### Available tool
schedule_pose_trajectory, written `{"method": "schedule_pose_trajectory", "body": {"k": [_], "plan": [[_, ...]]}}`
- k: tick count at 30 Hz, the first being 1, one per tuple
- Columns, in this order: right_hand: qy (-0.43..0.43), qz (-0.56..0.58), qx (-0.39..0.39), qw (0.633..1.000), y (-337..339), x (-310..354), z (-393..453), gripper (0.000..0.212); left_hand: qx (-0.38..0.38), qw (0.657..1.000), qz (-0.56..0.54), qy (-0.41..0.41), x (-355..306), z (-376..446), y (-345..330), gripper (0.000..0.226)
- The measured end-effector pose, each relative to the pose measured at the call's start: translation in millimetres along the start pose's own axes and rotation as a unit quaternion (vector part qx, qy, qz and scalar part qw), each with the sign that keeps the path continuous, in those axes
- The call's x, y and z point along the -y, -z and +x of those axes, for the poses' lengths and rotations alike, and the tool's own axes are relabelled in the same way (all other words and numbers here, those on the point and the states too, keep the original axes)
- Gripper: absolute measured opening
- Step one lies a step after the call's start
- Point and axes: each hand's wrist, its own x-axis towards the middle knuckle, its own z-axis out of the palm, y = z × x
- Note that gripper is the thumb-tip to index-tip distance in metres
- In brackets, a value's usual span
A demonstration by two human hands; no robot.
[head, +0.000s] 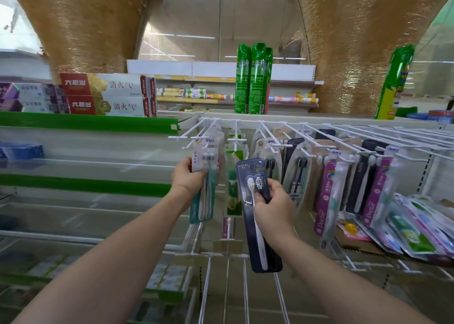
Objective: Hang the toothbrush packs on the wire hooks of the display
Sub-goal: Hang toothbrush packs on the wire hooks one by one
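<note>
My left hand grips a teal-and-white toothbrush pack by its upper part; the pack hangs below the leftmost white wire hooks. My right hand holds a dark navy toothbrush pack upright in front of the display, its top just below the hooks in the middle. Several other toothbrush packs hang on the hooks to the right. Whether the teal pack's hole sits on a hook is hidden by other packs.
A cardboard box with several loose packs lies at the lower right. Green spray cans stand on the top of the display. Toothpaste boxes fill the upper left shelf. A lower row of wire hooks sticks out below my hands.
</note>
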Motion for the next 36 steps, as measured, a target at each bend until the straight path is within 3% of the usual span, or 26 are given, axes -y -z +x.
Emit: {"method": "schedule_pose_trajectory", "body": {"k": [21, 30, 36], "plan": [[0.058, 0.081, 0.063, 0.993, 1, 27, -25, 0.017, -0.043, 0.998, 0.027, -0.022, -30, -88, 25, 0.020], [0.040, 0.065, 0.014, 0.997, 41, 9, -14, 0.012, 0.018, 0.999, 0.025, -0.013, -24, -111, -19, 0.021], [0.017, 0.038, -0.033, 0.999, 96, -19, -2, 0.020, 0.071, 0.997, 0.018, -0.007, -14, -123, -80, 0.027]]}}
